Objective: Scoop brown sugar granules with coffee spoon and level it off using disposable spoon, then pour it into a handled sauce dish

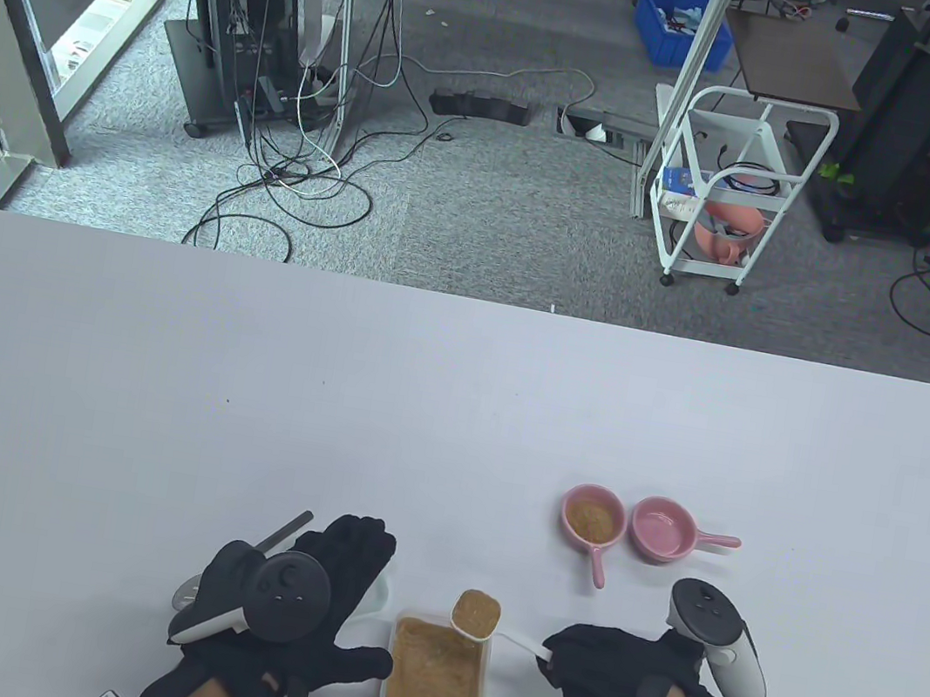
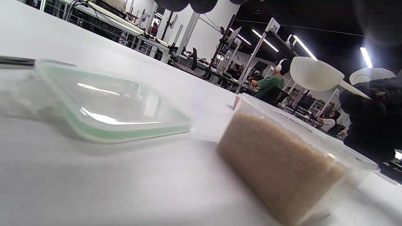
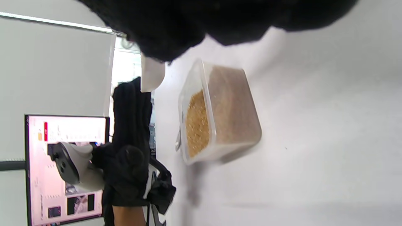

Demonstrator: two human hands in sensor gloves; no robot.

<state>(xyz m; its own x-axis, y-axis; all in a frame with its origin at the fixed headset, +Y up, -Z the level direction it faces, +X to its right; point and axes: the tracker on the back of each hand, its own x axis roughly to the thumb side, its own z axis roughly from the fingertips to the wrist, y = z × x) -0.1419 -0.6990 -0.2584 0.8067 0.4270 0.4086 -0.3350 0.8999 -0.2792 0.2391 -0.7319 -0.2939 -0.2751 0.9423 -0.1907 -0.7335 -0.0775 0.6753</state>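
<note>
Table view: right hand (image 1: 623, 687) pinches the handle of a white spoon (image 1: 488, 621), its heaped bowl of brown sugar (image 1: 476, 609) held over the far corner of the sugar tub (image 1: 436, 670), likely so spills fall back in. Left hand (image 1: 301, 605) rests flat, fingers straight, over the lid, hiding what lies beneath. Filled sauce dish (image 1: 592, 520) and empty sauce dish (image 1: 663, 530) stand near, beyond.
Left wrist view: lid (image 2: 106, 103) blurred; spoon's contents unseen from below.
Right wrist view: spoon mostly cut off by glove
</note>
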